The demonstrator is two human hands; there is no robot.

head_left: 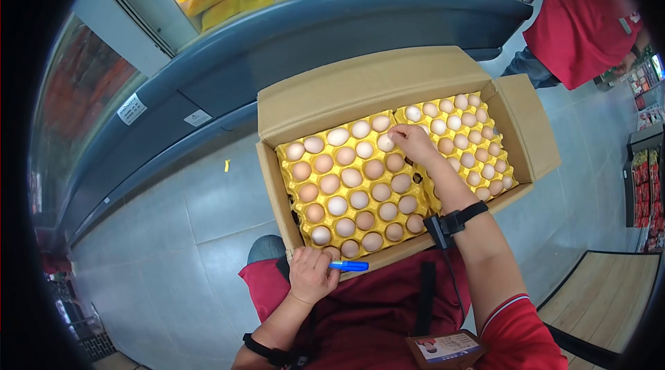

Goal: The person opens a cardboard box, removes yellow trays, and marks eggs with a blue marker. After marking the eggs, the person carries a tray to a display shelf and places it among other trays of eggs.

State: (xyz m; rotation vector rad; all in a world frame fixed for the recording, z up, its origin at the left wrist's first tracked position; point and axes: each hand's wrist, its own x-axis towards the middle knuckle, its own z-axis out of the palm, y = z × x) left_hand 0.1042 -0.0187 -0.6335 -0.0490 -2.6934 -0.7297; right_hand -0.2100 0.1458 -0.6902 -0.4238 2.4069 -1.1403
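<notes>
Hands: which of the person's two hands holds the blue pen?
The left hand, at the near edge of the box, grips the blue pen. The right hand reaches out over the eggs and holds no pen.

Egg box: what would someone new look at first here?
The open brown cardboard box in the middle, filled by two yellow egg trays of pale and brown eggs, catches the eye first. The right hand touches one where the trays meet, and the left hand holds a blue pen at the box's near edge.
</notes>
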